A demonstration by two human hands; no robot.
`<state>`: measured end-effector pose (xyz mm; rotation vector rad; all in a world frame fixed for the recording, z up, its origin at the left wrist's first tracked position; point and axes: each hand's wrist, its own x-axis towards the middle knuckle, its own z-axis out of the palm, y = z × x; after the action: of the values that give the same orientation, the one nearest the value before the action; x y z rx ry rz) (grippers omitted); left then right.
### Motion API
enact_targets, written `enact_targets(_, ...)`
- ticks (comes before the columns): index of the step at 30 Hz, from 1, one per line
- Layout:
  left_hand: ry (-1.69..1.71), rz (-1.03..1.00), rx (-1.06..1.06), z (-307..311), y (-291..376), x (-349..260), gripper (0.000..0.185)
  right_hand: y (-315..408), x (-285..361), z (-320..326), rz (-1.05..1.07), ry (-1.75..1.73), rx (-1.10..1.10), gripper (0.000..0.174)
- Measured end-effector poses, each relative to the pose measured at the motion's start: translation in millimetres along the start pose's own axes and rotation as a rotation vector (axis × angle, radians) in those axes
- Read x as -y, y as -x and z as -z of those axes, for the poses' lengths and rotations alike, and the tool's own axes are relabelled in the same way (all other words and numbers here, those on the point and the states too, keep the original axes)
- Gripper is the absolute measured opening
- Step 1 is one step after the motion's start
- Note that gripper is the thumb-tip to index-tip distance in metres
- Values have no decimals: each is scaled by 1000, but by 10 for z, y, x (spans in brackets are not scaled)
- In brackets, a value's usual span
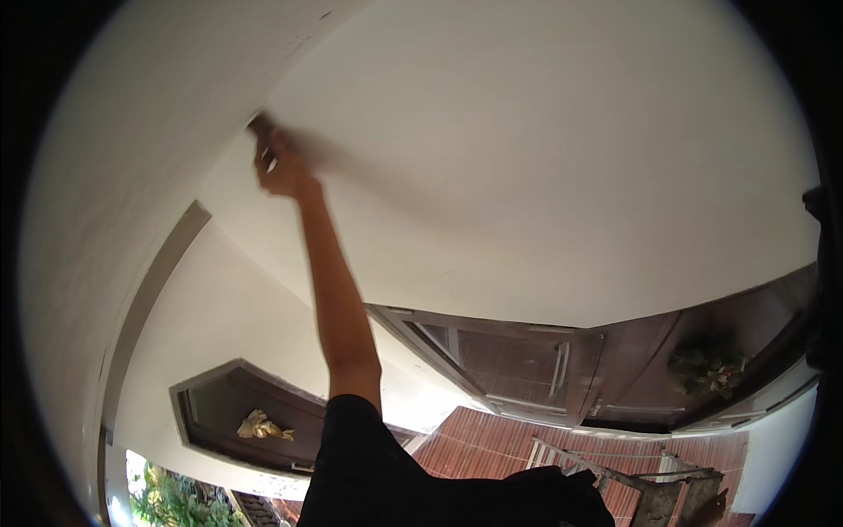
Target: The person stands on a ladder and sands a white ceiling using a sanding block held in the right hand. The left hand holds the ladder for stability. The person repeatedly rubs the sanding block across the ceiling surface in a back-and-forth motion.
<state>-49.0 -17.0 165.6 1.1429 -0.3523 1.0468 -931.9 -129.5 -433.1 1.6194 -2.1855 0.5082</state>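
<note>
My left hand (pixel 283 170) is raised at the end of a stretched arm and closed around a small dark-ended hand tool (pixel 259 122). Motion blurs the tool, so its exact kind is unclear. Its tip is at the seam where two pale plastered surfaces meet, with the broad plastered surface (pixel 527 145) to the right. A blurred shadow spreads from the hand across that surface. At the lower right edge, a dark hand-like shape, apparently my right hand (pixel 714 508), shows partly beside a ladder (pixel 655 497); its grip is unclear.
Dark wooden doors with a glazed panel (pixel 507 359) and a wreath (pixel 708 362) stand below. A gold ornament (pixel 263 425) hangs on another dark door or window. Red-brown flooring (pixel 461 448) lies far beneath. A grey beam (pixel 148 296) runs along the left; green plants (pixel 181 497) show outside.
</note>
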Motion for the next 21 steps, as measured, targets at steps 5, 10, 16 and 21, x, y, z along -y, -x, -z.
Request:
enact_targets(5,60,-1437,599,-65,1166,-321,39,-60,-78,-10,369,500,-15,42)
enact_targets(10,61,-548,230,140,401,275,33,-56,-88,-32,498,496,-309,38)
enact_targets(16,345,234,-113,85,72,395,38,-6,-73,-50,405,535,76,23)
enact_targets(21,43,-694,323,48,1325,-71,39,21,-224,-201,453,553,-35,24)
